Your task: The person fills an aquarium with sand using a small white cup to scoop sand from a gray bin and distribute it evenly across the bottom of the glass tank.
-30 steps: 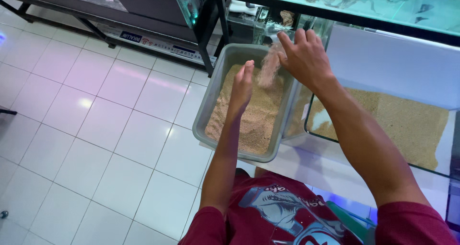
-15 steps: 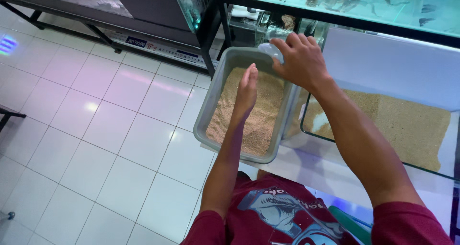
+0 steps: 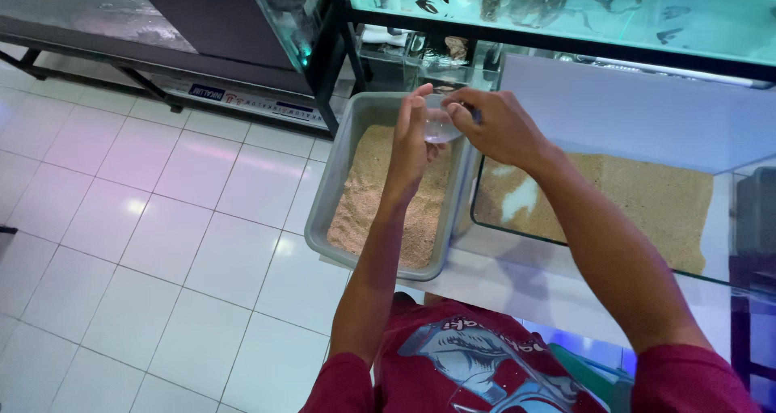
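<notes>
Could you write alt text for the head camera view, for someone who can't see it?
Two hands, left hand and right hand, hold a small clear cup over a grey tub of sand, beside a glass tank on a white tiled floor.

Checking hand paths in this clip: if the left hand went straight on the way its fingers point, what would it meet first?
The left hand points up and away over the grey tub of sand. Its fingers already touch the small clear cup that the right hand holds, so probably the cup; depth is unclear.
</notes>
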